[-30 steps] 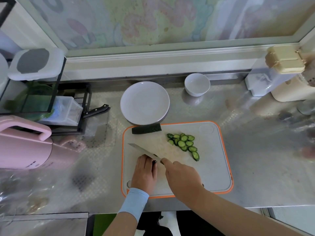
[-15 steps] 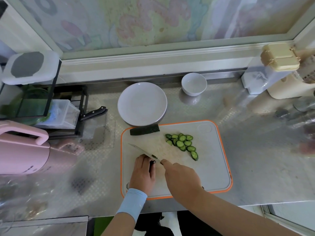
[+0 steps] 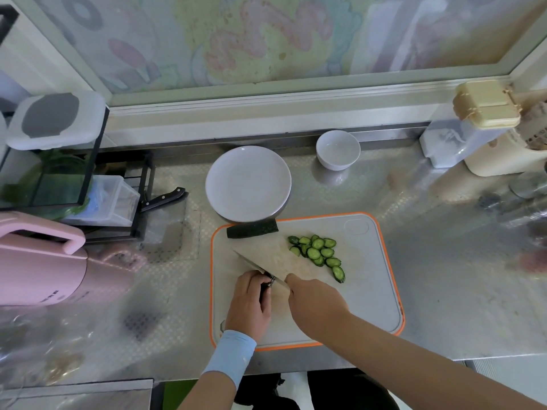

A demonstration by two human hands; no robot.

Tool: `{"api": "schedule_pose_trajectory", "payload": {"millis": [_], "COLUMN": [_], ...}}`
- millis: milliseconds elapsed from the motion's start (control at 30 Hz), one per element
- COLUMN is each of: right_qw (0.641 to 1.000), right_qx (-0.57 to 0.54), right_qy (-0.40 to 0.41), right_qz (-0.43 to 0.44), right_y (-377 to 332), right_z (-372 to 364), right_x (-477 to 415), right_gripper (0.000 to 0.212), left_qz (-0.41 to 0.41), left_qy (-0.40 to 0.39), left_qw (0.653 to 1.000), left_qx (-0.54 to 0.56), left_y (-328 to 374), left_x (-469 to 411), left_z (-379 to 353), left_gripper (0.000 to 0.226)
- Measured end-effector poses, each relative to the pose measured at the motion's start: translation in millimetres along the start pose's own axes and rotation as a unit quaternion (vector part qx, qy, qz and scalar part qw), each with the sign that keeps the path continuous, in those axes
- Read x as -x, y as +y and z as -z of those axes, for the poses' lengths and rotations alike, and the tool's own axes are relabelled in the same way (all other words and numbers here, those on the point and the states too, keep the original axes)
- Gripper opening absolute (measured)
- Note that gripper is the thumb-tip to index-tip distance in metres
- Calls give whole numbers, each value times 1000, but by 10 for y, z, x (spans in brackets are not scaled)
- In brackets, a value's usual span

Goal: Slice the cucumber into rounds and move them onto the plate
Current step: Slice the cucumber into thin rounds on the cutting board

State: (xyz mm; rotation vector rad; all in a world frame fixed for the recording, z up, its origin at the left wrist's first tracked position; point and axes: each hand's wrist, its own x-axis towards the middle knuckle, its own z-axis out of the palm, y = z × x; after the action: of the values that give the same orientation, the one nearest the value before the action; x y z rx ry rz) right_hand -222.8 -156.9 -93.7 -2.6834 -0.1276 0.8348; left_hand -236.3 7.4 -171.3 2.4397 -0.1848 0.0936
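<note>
My right hand (image 3: pixel 315 303) grips the handle of a cleaver (image 3: pixel 275 255) whose wide blade stands on the orange-edged cutting board (image 3: pixel 367 291). My left hand (image 3: pixel 250 300) holds a short dark cucumber piece (image 3: pixel 265 287) against the blade; most of that piece is hidden under my fingers. Several cut rounds (image 3: pixel 318 253) lie in a loose heap to the right of the blade. Another dark cucumber length (image 3: pixel 251 229) lies at the board's far edge. Just behind it stands the white plate (image 3: pixel 248 182) with nothing on it.
A small white bowl (image 3: pixel 337 149) sits right of the plate. A black-handled knife (image 3: pixel 162 198) pokes out of a black rack (image 3: pixel 74 184) at the left. A pink appliance (image 3: pixel 41 261) fills the left side. Containers (image 3: pixel 473 125) stand at the far right.
Both hands stay on the knife and cucumber piece at the board's near left. The heap of rounds and the other pieces have not moved; only the camera shifted slightly.
</note>
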Motion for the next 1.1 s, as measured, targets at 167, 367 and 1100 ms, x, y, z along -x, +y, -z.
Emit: {"api": "schedule_pose_trajectory", "payload": {"millis": [167, 367, 1100], "right_qw": [999, 999, 998], "right_qx": [-44, -35, 34], "right_qy": [-5, 11, 32], "right_qz": [-1, 20, 30], "right_y": [-8, -1, 74], "right_z": [-123, -126, -58], "right_x": [-112, -109, 150], "right_gripper": [9, 7, 25], "left_qz": [14, 9, -17], "left_qy": [-3, 13, 49], "left_qw": [1000, 1000, 999], "left_qx": [7, 11, 12], "left_y": [-8, 0, -20], "left_x": [0, 9, 7], "left_z": [-1, 8, -12], "left_gripper": [16, 14, 15]}}
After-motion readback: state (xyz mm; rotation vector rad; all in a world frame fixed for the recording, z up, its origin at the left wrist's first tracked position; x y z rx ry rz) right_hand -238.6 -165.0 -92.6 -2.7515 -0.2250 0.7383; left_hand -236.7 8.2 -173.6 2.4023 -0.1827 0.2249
